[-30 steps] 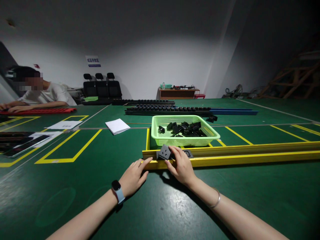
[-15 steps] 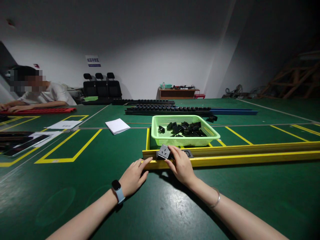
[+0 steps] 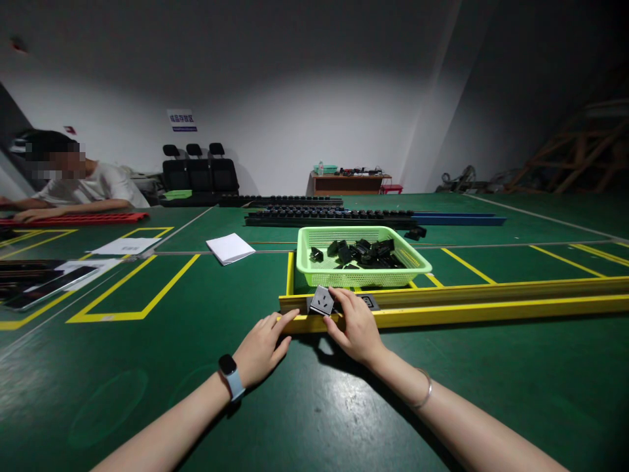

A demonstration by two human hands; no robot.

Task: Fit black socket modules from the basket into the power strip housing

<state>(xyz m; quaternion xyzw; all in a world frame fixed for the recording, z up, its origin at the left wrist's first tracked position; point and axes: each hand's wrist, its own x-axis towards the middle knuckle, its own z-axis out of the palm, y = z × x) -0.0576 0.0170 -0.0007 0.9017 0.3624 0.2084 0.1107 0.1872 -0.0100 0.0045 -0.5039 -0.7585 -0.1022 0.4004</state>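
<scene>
My right hand (image 3: pixel 356 326) pinches a grey square socket module (image 3: pixel 323 301) between thumb and fingers. The module sits tilted over the left end of a long yellow channel (image 3: pixel 457 317), its slotted face turned up toward me. Just right of it, another dark socket module (image 3: pixel 367 301) lies inside the channel, partly covered by my fingers. My left hand (image 3: pixel 265 344) rests with fingers stretched out, the index fingertip touching the channel's near wall at its left end. Behind the channel stands a light green basket (image 3: pixel 366 278) holding several black modules (image 3: pixel 368 252).
White paper (image 3: pixel 230 248) lies left of the basket. Black rails (image 3: pixel 329 217) and a blue rail (image 3: pixel 462 219) stretch across the green table (image 3: pixel 206 419) farther back. At far left, a person (image 3: pixel 98 183) leans over a red rail (image 3: pixel 105 218); a phone (image 3: pixel 52 288) lies nearer.
The socket module in my right hand has tilted slightly, its near corner dipping. My left hand stays in place. The co-worker's hand at far left has shifted.
</scene>
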